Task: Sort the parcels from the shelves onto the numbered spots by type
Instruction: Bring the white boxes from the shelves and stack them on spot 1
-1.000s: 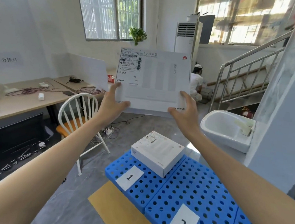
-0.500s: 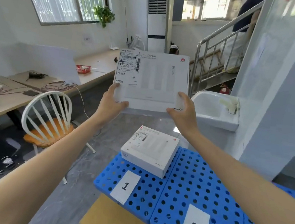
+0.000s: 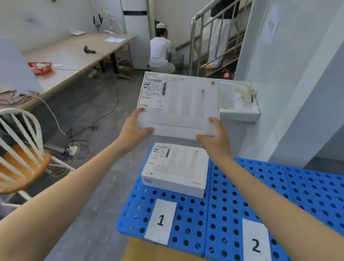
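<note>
both hands: left hand + right hand gripping the white box by its near corners | it's up above another box on spot 1

The white box I hold carries a shipping label at its top left corner, with barcodes and small print too fine for me to read. A red petal logo sits at its top right corner. At the bottom right I read "rmonyOS", its start hidden behind my right hand. The smaller box on the blue pallet bears a barcode label too, its print blurred. On the pallet a white card reads "1" and a second card reads "2". The paper sign on the wall to my right is unreadable.
</note>
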